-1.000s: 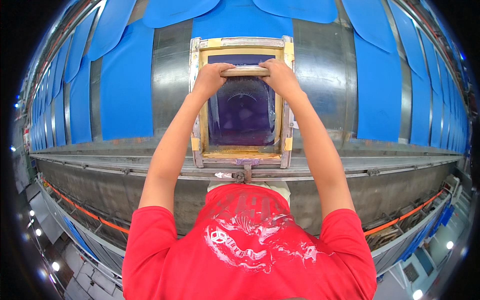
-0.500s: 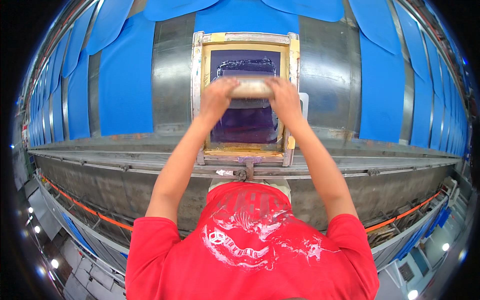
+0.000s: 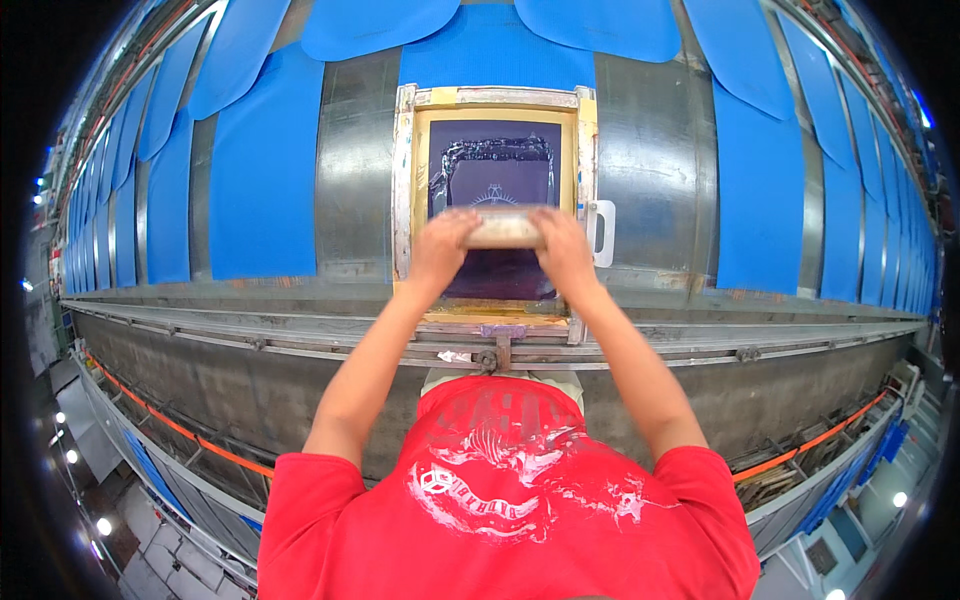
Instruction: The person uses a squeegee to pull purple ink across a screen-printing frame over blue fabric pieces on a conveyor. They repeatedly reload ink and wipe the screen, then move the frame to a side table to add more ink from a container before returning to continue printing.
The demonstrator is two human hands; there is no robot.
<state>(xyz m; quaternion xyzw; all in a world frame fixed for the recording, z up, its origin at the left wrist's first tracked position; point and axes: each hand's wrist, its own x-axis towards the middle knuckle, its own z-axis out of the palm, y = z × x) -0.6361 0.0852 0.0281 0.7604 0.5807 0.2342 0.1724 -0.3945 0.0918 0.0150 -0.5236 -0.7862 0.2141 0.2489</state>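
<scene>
1. Two bare hands grip one pale bar point(image 3: 502, 230), we see: the left hand point(image 3: 438, 245) pinches its left end and the right hand point(image 3: 566, 248) its right end, fingers curled over the top. Motion blur softens the fingertips, and we cannot make out the thumbs.
2. Between the hands, the bar lies crosswise over dark purple mesh point(image 3: 500, 275); we cannot tell whether its lower edge touches.
3. Around the hands we find a rectangular screen frame point(image 3: 404, 180), yellow along its inner border; the right hand overlaps its right side.
4. Just beyond the hands, glossy dark streaks point(image 3: 498, 150) edge a lighter patch bearing a pale line drawing point(image 3: 494, 193).
5. Beside the right hand, to its right, we notice a white handle-shaped piece point(image 3: 604, 233).
6. Well out from both hands, blue sheets point(image 3: 262, 190) lie on a grey metal table point(image 3: 658, 180).
7. Below the hands, toward the body, we see a metal rail point(image 3: 690, 352) and a red shirt point(image 3: 500, 560).
</scene>
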